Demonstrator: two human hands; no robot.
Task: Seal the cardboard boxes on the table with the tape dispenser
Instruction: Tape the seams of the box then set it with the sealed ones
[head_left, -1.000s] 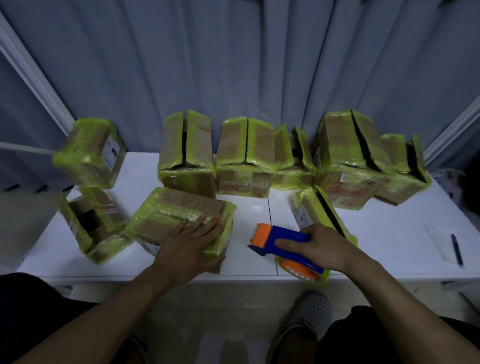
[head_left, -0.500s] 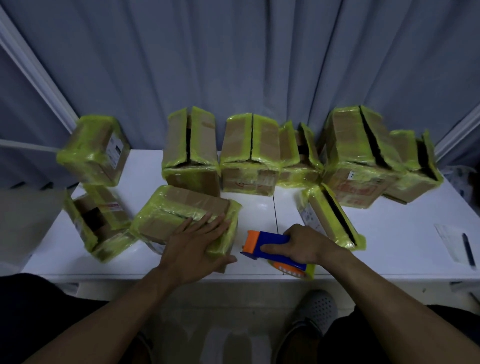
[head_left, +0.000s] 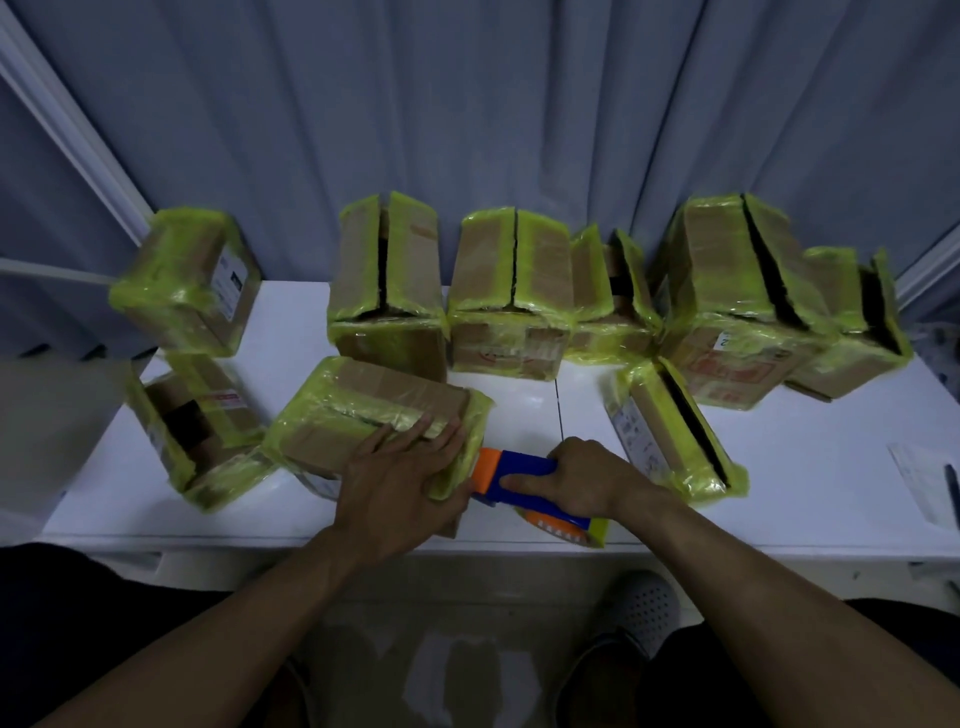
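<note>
Box pinned flat under L hand, fingers spread straight across taped top seam, thumb down by near-right corner. R hand wrapped round dispenser handle, just right of L hand, the two nearly touching. Dispenser low on table, orange nose at box's right end, right beside L thumb; tape roll under R wrist, at table's near edge. Cannot tell whether tape end already stuck to box. Judged step: starting a strip at right end, then pulling across top toward L side. Risks: L thumb and fingertips right in dispenser's path, so a nick from cutter teeth, or tape laid over fingers w/o lifting hand first. Box skewed to table edge and wrapped in slick yellow-green film; w/ weak press, likely to slide or spin away from R hand's push, giving a crooked strip. Poor stick on film too, maybe wrinkles or lift-off. Roll at table edge: could drop off w/ a loose grip. Small box just right of R hand, tilted, dark slit along top; easy to knock w/ R wrist or forearm on a backswing. More boxes beyond both hands w/ top flaps gaping, so plenty left to seal. Dim light, seam hard to track; worth going slow.
</note>
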